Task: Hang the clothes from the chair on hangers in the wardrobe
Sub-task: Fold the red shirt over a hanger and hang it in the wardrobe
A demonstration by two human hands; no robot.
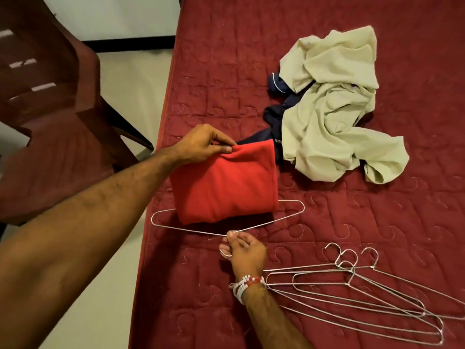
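The left hand (203, 144) pinches the far edge of the folded red garment (224, 187), its fingers (227, 149) narrow, thumb and forefinger closed on the cloth. The right hand (245, 253) is curled round the neck and hook of a wire hanger (266, 222), gripping where the two sloping wires meet.

The garment lies on the bed (352, 222) between the two sets of fingers, and its near edge covers the hanger's straight bar. I cannot tell whether the cloth passes through the wire triangle or only lies on top of it.

The hanger lies flat, its long axis crosswise to the right forearm, with one end left of the right fingers and the other well to their right. Its hook points back at the person and its bar lies on the side of the left fingers. The garment's longer side runs the same way.

The step in hand looks like getting the red garment onto this hanger. Done well, the right fingers keep the neck steady while the left fingers draw the cloth evenly over the bar. It should be centred on the neck, since off-centre cloth would likely slide to one end.

Beyond the left fingers lie a cream garment (332, 117) and a navy garment (275, 114). Spare hangers (352, 280) lie right of the right wrist, and the chair (50, 147) stands left of the left forearm
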